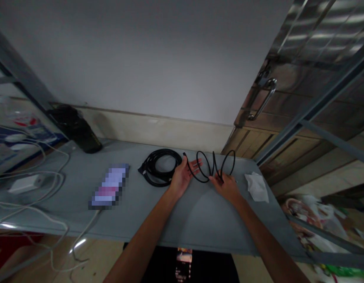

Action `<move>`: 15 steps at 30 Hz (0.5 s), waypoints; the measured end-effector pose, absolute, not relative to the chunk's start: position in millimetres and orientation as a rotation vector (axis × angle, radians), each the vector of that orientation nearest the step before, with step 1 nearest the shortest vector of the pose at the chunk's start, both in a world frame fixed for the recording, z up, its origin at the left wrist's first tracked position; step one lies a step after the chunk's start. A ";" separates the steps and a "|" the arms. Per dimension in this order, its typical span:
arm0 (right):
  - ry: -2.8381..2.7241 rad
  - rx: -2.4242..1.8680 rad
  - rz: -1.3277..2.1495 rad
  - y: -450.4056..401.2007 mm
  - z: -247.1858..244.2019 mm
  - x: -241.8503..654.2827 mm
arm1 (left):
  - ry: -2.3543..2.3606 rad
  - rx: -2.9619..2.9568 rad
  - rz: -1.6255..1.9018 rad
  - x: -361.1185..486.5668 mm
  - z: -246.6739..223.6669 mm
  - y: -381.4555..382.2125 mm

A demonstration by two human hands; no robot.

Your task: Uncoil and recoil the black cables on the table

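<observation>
A thin black cable (214,159) hangs in loose, springy loops between my two hands, just above the grey tabletop (199,220). My left hand (182,177) has its thumb at one end of this cable, with the end poking up past it; the other fingers stretch out to the right behind the cable. At the right side of the loops, my right hand (224,185) is closed on the cable, its fingertips partly hidden. Beside my left hand lies a thicker coiled black cable (152,167), its connector pointing left; the hand covers part of its right edge.
A blurred-out phone (109,186) with a white cord lies to the left. Behind it a dark bottle (81,131) leans by the wall. White cords tangle around a white adapter (26,184). Crumpled tissue (256,186) lies right; metal frame posts flank the table.
</observation>
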State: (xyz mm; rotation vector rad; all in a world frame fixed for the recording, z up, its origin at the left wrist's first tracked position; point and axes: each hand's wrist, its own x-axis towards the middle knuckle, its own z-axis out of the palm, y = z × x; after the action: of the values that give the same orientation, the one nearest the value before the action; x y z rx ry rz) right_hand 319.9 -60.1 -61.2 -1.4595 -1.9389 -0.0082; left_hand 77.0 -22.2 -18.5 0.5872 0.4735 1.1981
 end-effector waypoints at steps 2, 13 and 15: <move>-1.943 -1.466 -0.007 -60.1 -60.7 318.7 | 0.486 0.604 1.194 76.4 -18.7 -22.3; -1.733 -1.465 0.146 -57.2 -57.9 325.2 | 0.468 0.629 1.283 69.6 -13.0 -19.6; -1.601 -1.482 0.182 -58.2 -53.4 331.2 | 0.447 0.624 1.294 65.5 -9.8 -18.8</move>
State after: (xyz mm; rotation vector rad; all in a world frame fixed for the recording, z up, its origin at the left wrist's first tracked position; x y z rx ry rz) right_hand 331.2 -58.2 -53.4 -1.4821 -1.6010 0.1822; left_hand 65.5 -18.8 -9.8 0.6239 0.4472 1.2942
